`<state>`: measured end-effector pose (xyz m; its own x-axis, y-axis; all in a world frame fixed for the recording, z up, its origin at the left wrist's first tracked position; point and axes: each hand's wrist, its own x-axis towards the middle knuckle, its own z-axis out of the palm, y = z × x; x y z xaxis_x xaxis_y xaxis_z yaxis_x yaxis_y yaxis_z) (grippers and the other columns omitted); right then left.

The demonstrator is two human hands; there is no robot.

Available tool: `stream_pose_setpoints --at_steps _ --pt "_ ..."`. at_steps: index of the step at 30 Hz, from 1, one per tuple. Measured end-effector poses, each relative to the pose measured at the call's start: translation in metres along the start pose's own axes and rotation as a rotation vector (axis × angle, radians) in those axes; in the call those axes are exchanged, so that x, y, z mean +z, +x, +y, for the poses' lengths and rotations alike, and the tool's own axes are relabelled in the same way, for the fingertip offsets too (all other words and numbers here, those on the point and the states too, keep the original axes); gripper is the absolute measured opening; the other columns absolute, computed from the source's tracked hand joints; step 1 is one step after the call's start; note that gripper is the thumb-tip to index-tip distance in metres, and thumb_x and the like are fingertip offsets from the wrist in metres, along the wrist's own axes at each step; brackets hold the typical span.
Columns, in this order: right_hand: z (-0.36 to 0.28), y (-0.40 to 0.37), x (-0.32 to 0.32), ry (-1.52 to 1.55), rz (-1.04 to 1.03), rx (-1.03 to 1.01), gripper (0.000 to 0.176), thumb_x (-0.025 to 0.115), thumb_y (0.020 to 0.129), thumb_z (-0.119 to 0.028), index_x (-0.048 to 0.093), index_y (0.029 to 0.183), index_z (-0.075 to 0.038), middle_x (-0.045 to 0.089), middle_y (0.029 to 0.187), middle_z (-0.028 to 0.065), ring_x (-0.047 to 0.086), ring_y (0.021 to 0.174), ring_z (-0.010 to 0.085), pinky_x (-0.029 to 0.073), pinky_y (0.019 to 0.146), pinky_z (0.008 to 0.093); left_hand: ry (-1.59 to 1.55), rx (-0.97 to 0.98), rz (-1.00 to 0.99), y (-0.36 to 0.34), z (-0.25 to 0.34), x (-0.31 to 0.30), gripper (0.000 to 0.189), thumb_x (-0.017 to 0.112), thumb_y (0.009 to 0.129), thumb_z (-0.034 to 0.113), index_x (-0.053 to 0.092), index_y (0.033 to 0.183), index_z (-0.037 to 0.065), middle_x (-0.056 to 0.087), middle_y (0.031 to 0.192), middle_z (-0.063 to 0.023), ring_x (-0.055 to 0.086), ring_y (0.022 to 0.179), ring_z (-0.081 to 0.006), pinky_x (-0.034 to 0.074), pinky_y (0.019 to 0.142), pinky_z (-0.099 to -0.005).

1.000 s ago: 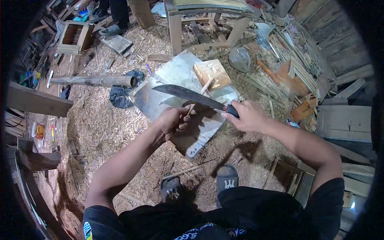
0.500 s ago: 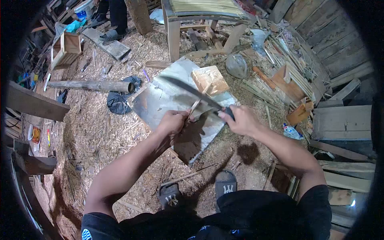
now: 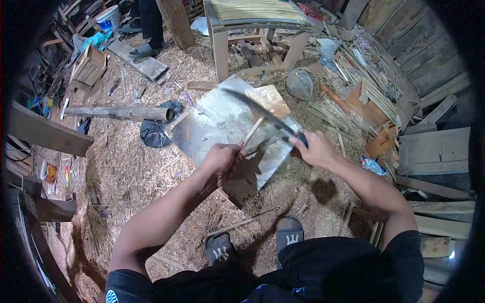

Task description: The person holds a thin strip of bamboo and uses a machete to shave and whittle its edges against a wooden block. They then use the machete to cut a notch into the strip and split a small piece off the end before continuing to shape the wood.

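Note:
My left hand (image 3: 221, 158) is closed around a thin wooden strip (image 3: 253, 130), which slants up and to the right out of the fingers. In my right hand (image 3: 318, 149) is the dark handle of a machete (image 3: 258, 109). Its long blade points to the upper left and passes just beyond the strip's far end in this view. Beneath both hands lies a grey, stained board (image 3: 202, 117) on the floor. A pale wooden block (image 3: 273, 99) rests on the board's far right part, partly overlapped by the blade.
Wood shavings cover the floor (image 3: 129, 187). A slatted bench (image 3: 257, 21) stands ahead, with a person's legs (image 3: 150, 25) to its left. A bamboo pole (image 3: 121, 112) and a black plastic bag (image 3: 154, 132) lie left of the board; wooden offcuts (image 3: 364, 103) lie right.
My right hand and the machete have moved up and right, so the blade no longer crosses the strip. My left hand keeps its hold. The whole view has shifted slightly.

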<state>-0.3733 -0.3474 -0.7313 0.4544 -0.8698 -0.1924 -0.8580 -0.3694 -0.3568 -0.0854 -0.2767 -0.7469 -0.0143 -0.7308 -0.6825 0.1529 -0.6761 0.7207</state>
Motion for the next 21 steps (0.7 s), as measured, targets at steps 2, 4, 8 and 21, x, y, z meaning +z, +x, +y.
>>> stream_pose_setpoints --at_steps 2,4,8,21 --pt "-0.001 -0.009 0.007 0.081 -0.056 -0.014 0.064 0.049 0.100 -0.056 0.064 0.086 0.004 0.059 0.056 0.0162 0.064 0.055 0.0302 0.053 0.056 0.0472 -0.011 -0.040 -0.010 -0.005 0.002 0.001 0.032 0.054 0.103 0.029 0.066 0.083 0.008 0.051 0.062 0.0012 0.041 0.050 -0.0119 0.032 0.046 -0.0285" --pt "0.003 -0.008 0.016 0.053 0.103 -0.107 0.061 0.052 0.099 -0.055 0.064 0.084 0.004 0.060 0.058 0.0217 0.067 0.060 0.0384 0.053 0.061 0.0503 0.016 -0.063 -0.001 0.000 0.003 0.002 0.032 0.052 0.104 0.030 0.064 0.084 0.009 0.050 0.061 0.0016 0.042 0.049 -0.0115 0.032 0.046 -0.0281" --pt "-0.020 -0.011 0.009 0.053 -0.103 -0.058 0.056 0.053 0.098 -0.051 0.064 0.084 0.002 0.063 0.063 0.0232 0.066 0.063 0.0444 0.053 0.064 0.0534 -0.132 -0.107 -0.065 0.018 -0.005 -0.002 0.034 0.054 0.101 0.027 0.067 0.077 0.007 0.052 0.061 0.0004 0.042 0.046 -0.0102 0.030 0.043 -0.0273" --pt "-0.002 0.006 0.023 0.233 -0.006 -0.001 0.060 0.045 0.102 -0.056 0.061 0.078 -0.004 0.056 0.055 0.0099 0.059 0.050 0.0273 0.051 0.053 0.0440 -0.333 -0.239 -0.342 0.006 0.003 -0.006 0.020 0.035 0.100 0.011 0.053 0.091 0.012 0.038 0.059 0.0072 0.027 0.040 -0.0072 0.028 0.038 -0.0252"
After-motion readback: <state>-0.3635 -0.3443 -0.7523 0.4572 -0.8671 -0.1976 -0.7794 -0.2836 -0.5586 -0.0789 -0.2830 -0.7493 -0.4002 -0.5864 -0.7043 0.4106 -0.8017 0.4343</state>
